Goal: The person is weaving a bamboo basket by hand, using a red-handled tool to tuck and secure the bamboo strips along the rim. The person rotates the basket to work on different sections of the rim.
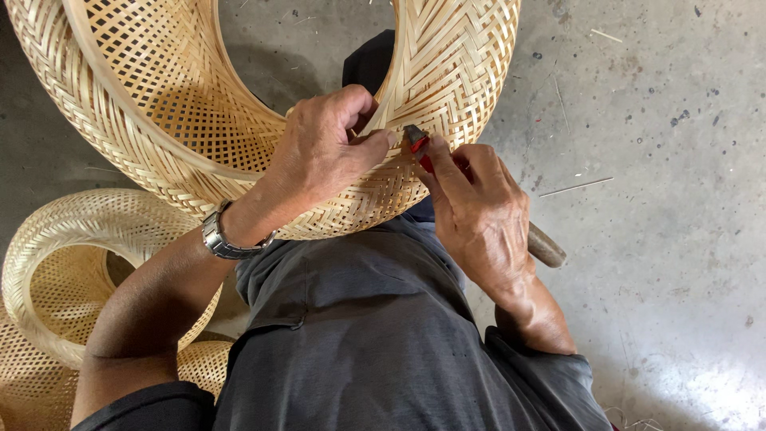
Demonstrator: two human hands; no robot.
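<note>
A large woven bamboo basket (183, 104) rests against my lap, its open ring facing up. My left hand (323, 156) presses on its lower rim, thumb and fingers pinched on the weave. My right hand (475, 211) grips a tool with a wooden handle (546, 246) and a red-wrapped metal tip (415, 137). The tip touches the rim just right of my left thumb. A metal wristwatch (223, 235) sits on my left wrist.
Another woven bamboo ring basket (60, 239) lies at the lower left, with more woven pieces (24, 391) stacked beneath it. The concrete floor (662, 160) on the right carries thin bamboo slivers (574, 187). My legs in dark trousers (359, 319) fill the bottom centre.
</note>
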